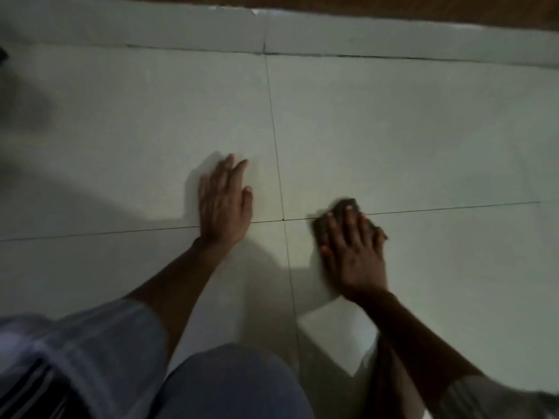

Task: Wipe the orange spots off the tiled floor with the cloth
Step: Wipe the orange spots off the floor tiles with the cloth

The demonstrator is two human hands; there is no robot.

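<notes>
Cloth [344, 217] pressed under flat R hand [354, 252]; L hand [223, 204] flat, splayed on floor [423, 131].

Floor [393, 131]: pale grey-white tiles, thin dark grout lines.
Cloth [344, 213]: dark grey, blurred.
Skirting [363, 34]: pale tile, matching the floor.
Strip [423, 7] beyond skirting: brown.
Sleeve [99, 337]: light grey-white, dark stripes lower down.
Knee [230, 385]: grey-blue cloth.
</notes>
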